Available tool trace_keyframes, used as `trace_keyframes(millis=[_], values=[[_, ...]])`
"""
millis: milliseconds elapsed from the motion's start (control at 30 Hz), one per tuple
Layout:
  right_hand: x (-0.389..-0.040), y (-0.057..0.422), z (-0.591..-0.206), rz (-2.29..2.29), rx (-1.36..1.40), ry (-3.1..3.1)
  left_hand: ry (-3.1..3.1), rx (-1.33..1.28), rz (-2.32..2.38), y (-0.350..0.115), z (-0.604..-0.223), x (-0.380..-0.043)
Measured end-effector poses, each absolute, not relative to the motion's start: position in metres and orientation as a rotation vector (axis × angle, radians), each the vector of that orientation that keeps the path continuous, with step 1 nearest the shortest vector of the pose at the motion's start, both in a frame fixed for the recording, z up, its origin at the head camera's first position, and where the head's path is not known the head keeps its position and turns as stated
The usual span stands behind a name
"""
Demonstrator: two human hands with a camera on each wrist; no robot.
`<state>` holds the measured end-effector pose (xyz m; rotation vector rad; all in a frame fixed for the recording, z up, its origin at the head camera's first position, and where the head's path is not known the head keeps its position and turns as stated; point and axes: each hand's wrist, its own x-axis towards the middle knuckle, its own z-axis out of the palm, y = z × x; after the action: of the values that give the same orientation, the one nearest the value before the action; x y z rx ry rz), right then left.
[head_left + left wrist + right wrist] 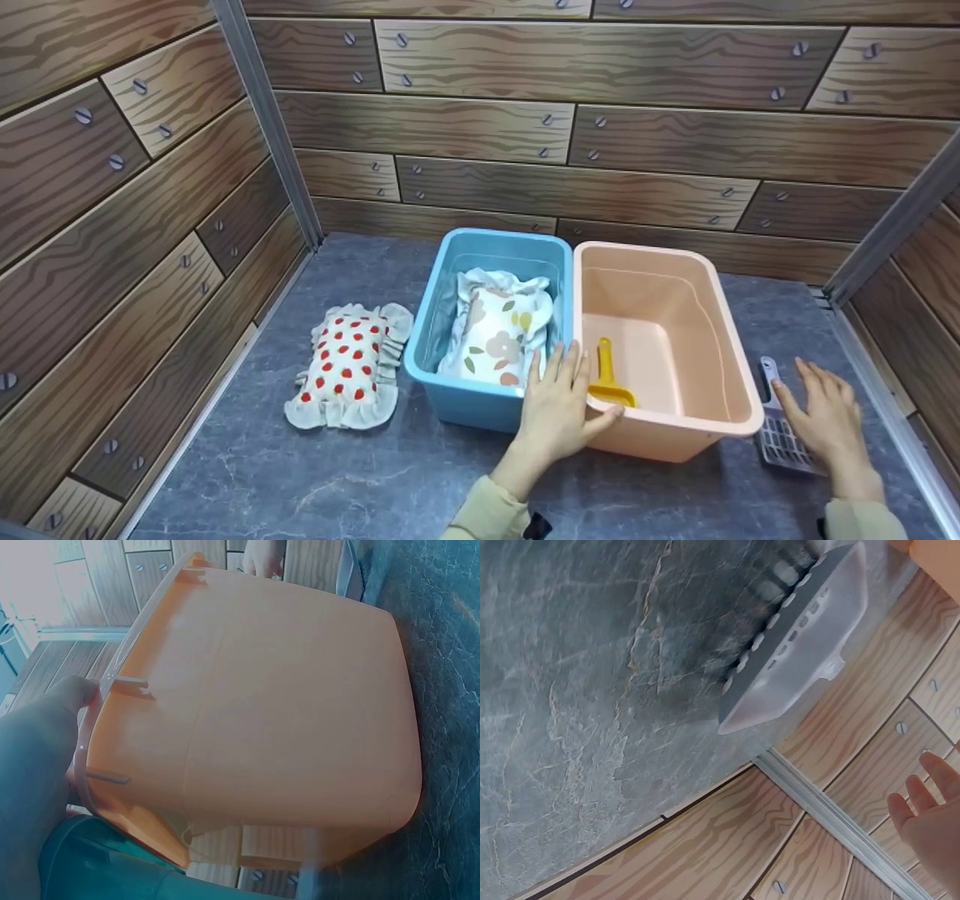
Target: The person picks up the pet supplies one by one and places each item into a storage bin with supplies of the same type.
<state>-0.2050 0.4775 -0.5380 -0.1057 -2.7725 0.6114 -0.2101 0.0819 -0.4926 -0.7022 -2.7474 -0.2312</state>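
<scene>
My left hand [555, 409] is at the front corner where the peach bin [652, 439] meets the blue bin [469, 405]. Its fingers extend over the adjoining rims, with the thumb along the peach rim. In the left wrist view, that hand [45, 724] touches the peach bin's rim. A yellow scoop [606, 367] leans inside the peach bin. At the right, my right hand [829, 420] hovers with spread fingers by a grey slotted scoop [780, 442] on the floor. The right wrist view shows the scoop [799, 645] apart from the hand [934, 821].
Inside the blue bin lies a frilled pillow with a flower print [491, 337]. A strawberry-print frilled pillow [345, 360] is on the dark marbled floor [277, 480] at the left. Wood-patterned walls [480, 127] with metal corner strips enclose the back and sides.
</scene>
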Motion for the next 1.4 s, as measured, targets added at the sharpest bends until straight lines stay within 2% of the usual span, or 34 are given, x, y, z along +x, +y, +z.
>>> trace_keyframes(millis=[1000,1400], values=[[-0.232,0.49,-0.558,0.808,-0.243,-2.738,-2.703,-0.697,-0.22,0.078,-0.495,-0.209],[-0.241,0.51,-0.551,0.976,-0.299,-2.721,-2.651,-0.708,-0.212,0.081,-0.495,-0.21]])
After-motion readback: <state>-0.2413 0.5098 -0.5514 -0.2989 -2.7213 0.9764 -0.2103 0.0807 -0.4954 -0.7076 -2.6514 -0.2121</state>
